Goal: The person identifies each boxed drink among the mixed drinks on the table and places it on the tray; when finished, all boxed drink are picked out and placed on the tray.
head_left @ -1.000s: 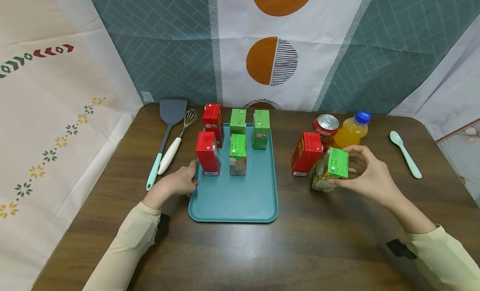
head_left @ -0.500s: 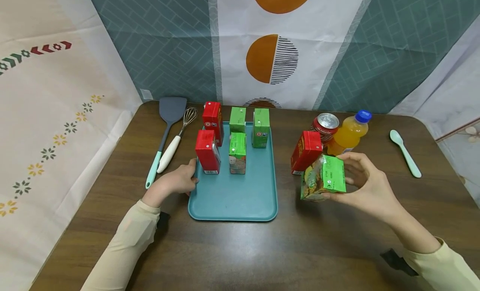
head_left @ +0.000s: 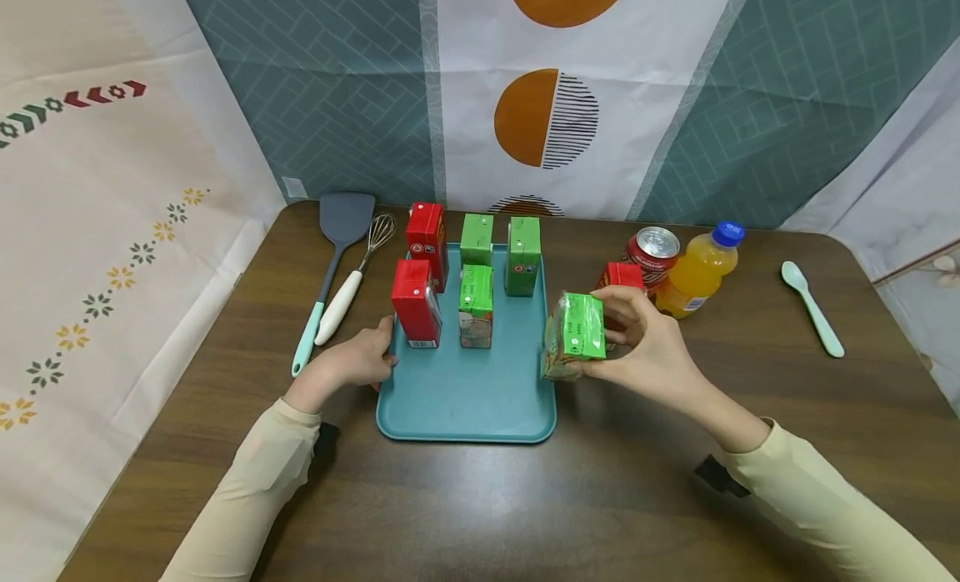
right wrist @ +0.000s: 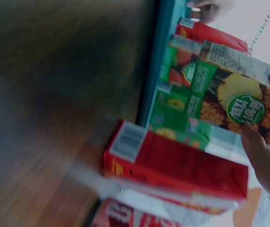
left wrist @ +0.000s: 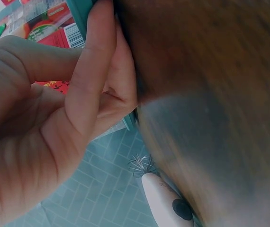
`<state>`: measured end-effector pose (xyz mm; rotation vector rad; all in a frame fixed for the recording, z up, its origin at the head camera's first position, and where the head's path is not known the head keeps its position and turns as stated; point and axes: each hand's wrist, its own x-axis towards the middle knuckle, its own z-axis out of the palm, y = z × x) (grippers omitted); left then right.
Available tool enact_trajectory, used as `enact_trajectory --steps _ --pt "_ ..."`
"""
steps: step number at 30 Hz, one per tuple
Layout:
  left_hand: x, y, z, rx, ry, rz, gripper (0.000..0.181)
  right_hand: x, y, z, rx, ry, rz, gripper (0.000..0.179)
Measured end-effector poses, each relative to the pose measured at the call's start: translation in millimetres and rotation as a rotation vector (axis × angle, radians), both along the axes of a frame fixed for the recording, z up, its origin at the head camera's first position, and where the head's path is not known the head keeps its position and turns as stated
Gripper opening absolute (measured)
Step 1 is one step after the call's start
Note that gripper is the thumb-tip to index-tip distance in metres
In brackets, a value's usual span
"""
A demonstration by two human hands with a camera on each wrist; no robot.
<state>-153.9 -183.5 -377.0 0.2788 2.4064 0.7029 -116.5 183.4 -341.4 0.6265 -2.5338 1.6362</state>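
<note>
In the head view my right hand (head_left: 648,348) grips a green-topped juice box (head_left: 583,325) between thumb and fingers, over the right rim of a teal tray (head_left: 465,407). The right wrist view shows pineapple pictured on this juice box (right wrist: 241,97), held tilted. My left hand (head_left: 363,358) pinches the tray's left rim; in the left wrist view its thumb and fingers (left wrist: 99,61) close on that edge. On the tray stand two red juice boxes (head_left: 417,303) at the left and several green ones (head_left: 476,303) in the middle and back.
Right of the tray, a red juice box (head_left: 622,275) stands partly behind my right hand, near a soda can (head_left: 651,257) and an orange drink bottle (head_left: 697,273). A mint spoon (head_left: 812,308) lies far right. A spatula (head_left: 330,273) and whisk (head_left: 352,286) lie left of the tray.
My right hand has lifted the green-topped juice box from beside the red one and carried it left to the tray's right rim. My left hand stays on the tray.
</note>
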Motion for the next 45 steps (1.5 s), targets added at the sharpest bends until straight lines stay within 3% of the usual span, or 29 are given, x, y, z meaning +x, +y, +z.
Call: enact_trajectory --steps 6,15,19,25,35,42,45 --pt "0.1 0.0 -1.2 0.012 -0.012 0.003 0.071 -19.6 -23 -9.1 0.06 -0.067 0.043 0.076" --pt "0.9 -0.1 0.2 0.01 -0.004 0.004 0.07 -40.8 -44 -22.2 0.111 -0.062 0.044 0.077" --pt "0.6 0.6 1.2 0.006 -0.011 0.006 0.07 -42.2 -51 -25.2 0.097 -0.052 0.037 0.079" --pt "-0.7 1.4 0.7 -0.004 -0.013 0.002 0.071 -46.9 -54 -19.3 0.187 -0.026 0.081 0.081" --pt "-0.6 -0.6 2.0 -0.018 -0.015 0.01 0.073 -50.0 -56 -18.7 0.26 -0.06 0.043 0.081" --pt "0.0 1.3 2.0 -0.014 -0.029 0.005 0.072 -40.8 -51 -12.2 0.373 -0.104 0.056 0.095" --pt "0.4 0.7 2.9 -0.015 -0.023 0.006 0.072 -32.7 -47 -4.8 0.412 -0.08 0.067 0.096"
